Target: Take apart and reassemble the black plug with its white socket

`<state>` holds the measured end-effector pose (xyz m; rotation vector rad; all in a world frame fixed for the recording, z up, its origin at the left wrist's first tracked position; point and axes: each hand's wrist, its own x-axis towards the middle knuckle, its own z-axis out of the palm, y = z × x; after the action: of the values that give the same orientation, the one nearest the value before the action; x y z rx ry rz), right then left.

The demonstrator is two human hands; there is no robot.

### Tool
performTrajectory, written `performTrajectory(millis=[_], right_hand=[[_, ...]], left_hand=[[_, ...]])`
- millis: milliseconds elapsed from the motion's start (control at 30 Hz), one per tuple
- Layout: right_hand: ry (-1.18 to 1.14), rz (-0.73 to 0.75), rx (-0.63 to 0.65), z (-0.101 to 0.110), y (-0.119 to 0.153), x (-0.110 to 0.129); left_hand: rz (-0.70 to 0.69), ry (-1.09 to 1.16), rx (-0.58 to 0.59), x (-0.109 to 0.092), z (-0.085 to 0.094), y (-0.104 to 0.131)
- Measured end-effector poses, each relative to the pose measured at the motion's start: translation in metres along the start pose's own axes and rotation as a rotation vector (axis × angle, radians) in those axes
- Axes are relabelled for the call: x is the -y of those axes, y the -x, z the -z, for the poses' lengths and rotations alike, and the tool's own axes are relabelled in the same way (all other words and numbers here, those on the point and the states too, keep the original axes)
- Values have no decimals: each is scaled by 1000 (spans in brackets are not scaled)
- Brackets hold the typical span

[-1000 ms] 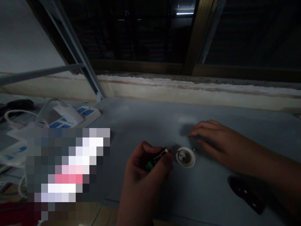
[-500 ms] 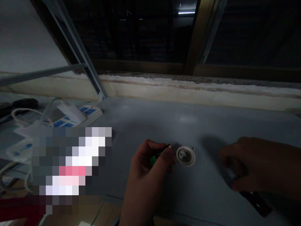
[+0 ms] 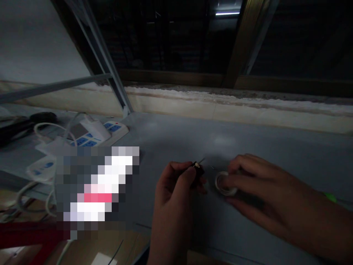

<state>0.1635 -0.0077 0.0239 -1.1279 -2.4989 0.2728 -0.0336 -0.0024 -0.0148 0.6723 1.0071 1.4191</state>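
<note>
My left hand (image 3: 179,191) is closed around a small dark block (image 3: 198,170) with a pale spot on its top. A thin metal piece (image 3: 202,161) sticks out beyond the block. To its right, a small round white cup (image 3: 220,184) with a ridged rim sits on the grey table. My right hand (image 3: 256,184) reaches over this cup from the right; a fingertip dips inside and the thumb is near the front rim. Its fingers are apart, somewhat blurred, and cover most of the cup's inside. A bright green item (image 3: 330,197) shows partly behind my right wrist.
A tiny metal bit (image 3: 212,167) lies behind the cup. At left are white power strips (image 3: 117,129) with plugs and looping cables, and a pixelated patch. A grey metal frame (image 3: 110,79) rises at the back left. Behind the grey table (image 3: 171,129) run a ledge and dark window.
My right hand has come left from beside a dark elongated object to the white cup. The green part in my left hand no longer shows. The view has shifted slightly.
</note>
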Motion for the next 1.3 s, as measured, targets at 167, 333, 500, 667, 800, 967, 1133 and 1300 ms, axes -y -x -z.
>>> performTrajectory(millis=[167,333,500,667,800,967,1133,1300], right_hand=[[116,61,10,-38,-9,17],[95,54,13,-49,-10,13],[-46,59,-58,-31,-7,12],[-321,-103,-235,-12,-8,7],[-503,-200,-248,-14,-13,4],[-700,-327,-247,-19,-13,4],[-689,-305,-235,-18,-12,2],[-649,-272,-226,-19,-10,-3]], left_hand=[[11,71,-44,-4,-3,1],[23,49,-23,-5,-3,2],[-1,44,-7,-4,-5,4],[-25,-71,85,-6,-6,6],[-24,-115,161,-8,-5,6],[-34,-128,218,-5,-4,5],[-41,-128,219,-3,-4,6],[-6,-95,242,-5,-5,6]])
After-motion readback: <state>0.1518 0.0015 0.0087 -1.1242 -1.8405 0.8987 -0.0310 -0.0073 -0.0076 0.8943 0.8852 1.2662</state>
